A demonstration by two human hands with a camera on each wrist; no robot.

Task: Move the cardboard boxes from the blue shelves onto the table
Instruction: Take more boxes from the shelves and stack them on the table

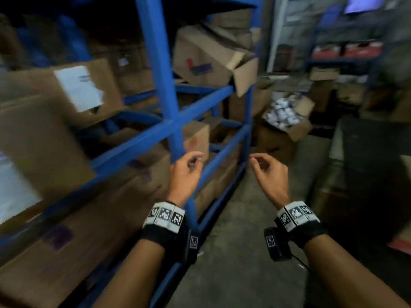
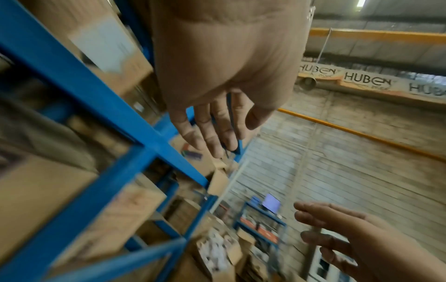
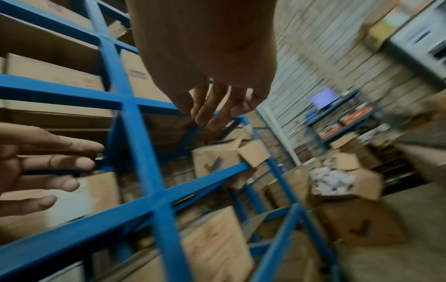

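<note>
Cardboard boxes (image 1: 84,90): all on the blue shelves (image 1: 162,70) at your left. Left hand (image 1: 185,174) and right hand (image 1: 270,174): raised before the rack, fingers loosely curled, grasping nothing. Floor carton of white items (image 1: 287,116) beyond.

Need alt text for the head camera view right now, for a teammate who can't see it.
Both hands, left hand and right hand, hang empty with loosely curled fingers in front of the blue shelves, which are packed with cardboard boxes. An open box of white items sits on the floor beyond.
</note>
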